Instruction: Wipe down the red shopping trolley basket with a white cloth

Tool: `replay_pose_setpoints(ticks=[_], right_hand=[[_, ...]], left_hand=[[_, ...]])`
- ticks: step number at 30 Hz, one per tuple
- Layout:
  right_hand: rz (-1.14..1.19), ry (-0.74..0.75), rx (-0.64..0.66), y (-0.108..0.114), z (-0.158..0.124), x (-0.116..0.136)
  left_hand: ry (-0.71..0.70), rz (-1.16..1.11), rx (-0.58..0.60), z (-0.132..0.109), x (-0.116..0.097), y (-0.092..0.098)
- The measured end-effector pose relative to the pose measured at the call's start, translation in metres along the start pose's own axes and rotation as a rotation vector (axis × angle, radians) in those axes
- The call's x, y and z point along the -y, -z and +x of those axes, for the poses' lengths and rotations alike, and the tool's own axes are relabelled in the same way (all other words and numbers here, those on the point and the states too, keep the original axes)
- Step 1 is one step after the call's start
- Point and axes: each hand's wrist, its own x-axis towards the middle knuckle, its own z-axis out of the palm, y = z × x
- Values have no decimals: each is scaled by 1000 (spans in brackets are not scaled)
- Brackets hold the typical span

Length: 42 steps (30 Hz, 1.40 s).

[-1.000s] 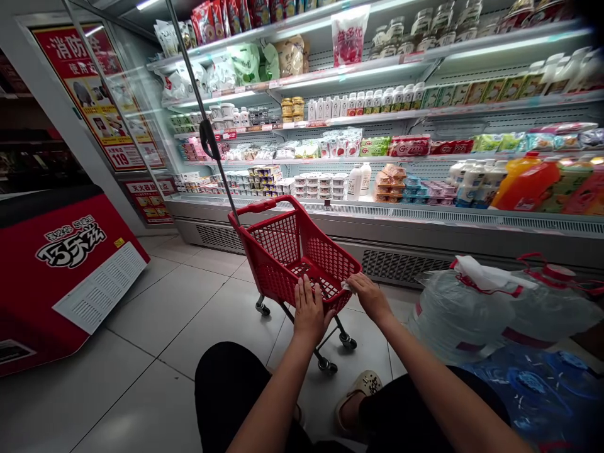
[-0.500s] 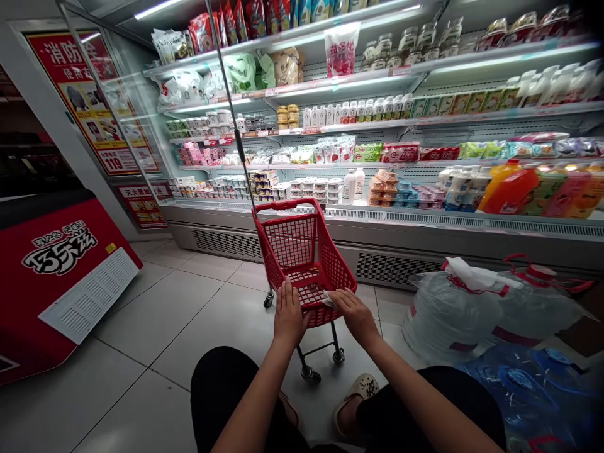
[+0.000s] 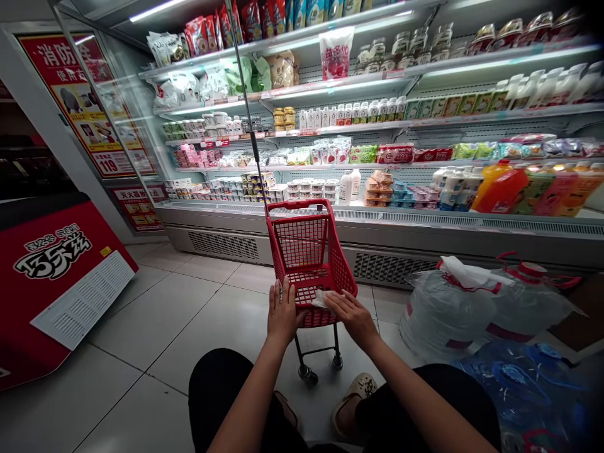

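Observation:
In front of my knees stands a red shopping cart (image 3: 341, 269), a plastic mesh basket on a wheeled metal frame. No goods show inside its basket. My left hand (image 3: 283, 316) lies at the near left corner of the basket rim, fingers stretched out and thumb by the near edge. A crumpled white wipe (image 3: 319, 299), perhaps a tissue or thin cloth, sits under the fingertips of my right hand (image 3: 353, 318). Those fingers press it onto the near rim toward the right corner. Part of the wipe is hidden beneath the fingers.
A tall thin pole (image 3: 255, 148) rises from the cart's far left corner. Behind runs a refrigerated display (image 3: 406, 236) stocked with dairy and drinks. Wrapped water jugs (image 3: 448, 314) and blue bottles (image 3: 514, 384) stand at right. A red freezer (image 3: 108, 236) stands at left.
My right hand has slid the wipe a little left along the near rim. The cart has turned slightly, its far end shifting right. My left hand has moved slightly left.

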Motion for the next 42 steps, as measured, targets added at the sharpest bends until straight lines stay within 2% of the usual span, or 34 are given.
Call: replay_pose_setpoints(ticks=[3,5,9,11,13,15,20,23,25,28,32,34,37,42], right_hand=[[-33,-56,-3,10,-19,-22],[-35,-83,-12,10,-20,-20],[-12,-60,-28,-4,1,15],[10,-30,-32,-11,13,32],[31,0,-35,-14,19,39],[49,32,-33,-12,16,30],[0,8,-34,6,-5,-22],[-14,23,-32,10,-7,-34],[-16,3,-52,7,-3,-25],[-8,-18,-57,0,4,2],[62,48,-31,-2,12,25],[114,117,-5,1,14,20],[155,165,20,3,20,-1],[160,97,32,-8,41,-34]], left_hand=[[-28,-5,12,1,2,2],[-50,-7,13,0,-3,2],[-135,11,7,-9,-22,-4],[-118,20,-14,-15,-28,-7],[-109,13,-30,-19,-27,-8],[-129,-6,-38,-21,-19,-6],[-136,-43,-58,-23,7,3],[-130,-69,-49,-20,16,2],[-86,-85,-63,-17,13,-2],[3,-101,-122,-17,-6,-9],[-102,-151,-125,-27,-33,-14],[-89,-165,-127,-34,-34,-12],[-127,-169,-97,-43,-21,-7],[-153,-151,-73,-47,-6,-2]])
